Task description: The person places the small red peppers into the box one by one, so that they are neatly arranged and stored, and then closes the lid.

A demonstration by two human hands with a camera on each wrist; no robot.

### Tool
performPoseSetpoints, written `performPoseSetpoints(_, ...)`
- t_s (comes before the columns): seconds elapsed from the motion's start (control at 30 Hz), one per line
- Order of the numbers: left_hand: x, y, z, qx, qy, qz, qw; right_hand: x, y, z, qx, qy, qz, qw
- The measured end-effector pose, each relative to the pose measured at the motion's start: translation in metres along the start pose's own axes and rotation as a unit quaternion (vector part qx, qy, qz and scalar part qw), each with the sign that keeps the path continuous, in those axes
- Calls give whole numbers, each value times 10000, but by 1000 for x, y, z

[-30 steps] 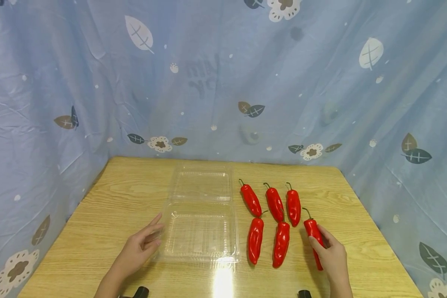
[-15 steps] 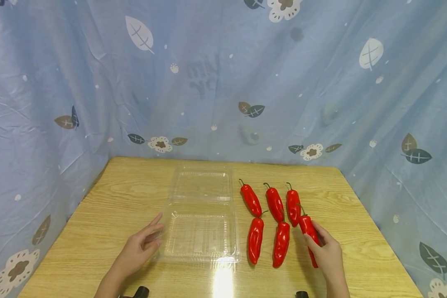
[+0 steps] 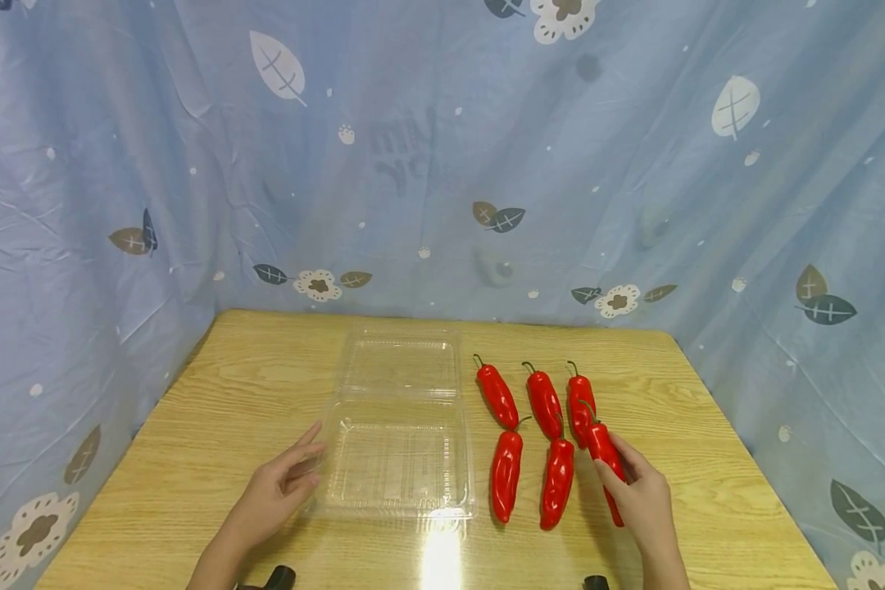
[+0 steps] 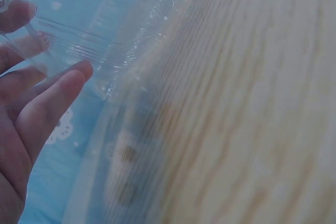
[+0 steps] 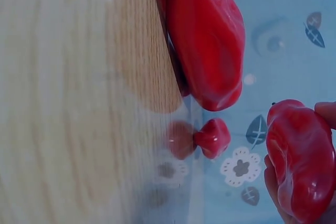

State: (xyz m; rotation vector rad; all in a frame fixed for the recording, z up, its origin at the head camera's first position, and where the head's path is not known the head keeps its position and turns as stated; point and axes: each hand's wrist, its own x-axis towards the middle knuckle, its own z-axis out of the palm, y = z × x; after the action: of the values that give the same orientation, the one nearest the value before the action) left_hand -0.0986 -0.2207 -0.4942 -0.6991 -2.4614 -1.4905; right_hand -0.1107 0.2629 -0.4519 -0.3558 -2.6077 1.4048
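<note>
One pepper (image 3: pixel 602 447), probably light, firm and slick, is in from the right edge of the table (image 3: pixel 678 410), the right hand (image 3: pixel 643 496) pinching its middle, a sound hold. The left hand (image 3: pixel 276 487), fingers loosely parted, is by the left edge of the box (image 3: pixel 398 467); contact unclear.

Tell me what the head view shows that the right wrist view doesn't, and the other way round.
Only the head view shows the left hand beside the open clear container, and the whole layout of six loose peppers.

Only the right wrist view shows the held pepper close up and end-on, with a visible gap between it and the tabletop.

Both show the right hand gripping the held pepper, some loose peppers, the tabletop and the patterned curtain.
</note>
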Motion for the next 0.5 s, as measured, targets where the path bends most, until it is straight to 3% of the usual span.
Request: performPoseSetpoints(0.5,1,4,0,61,-3,-89,9999,2,-5,8,-38,-155,-413,9990)
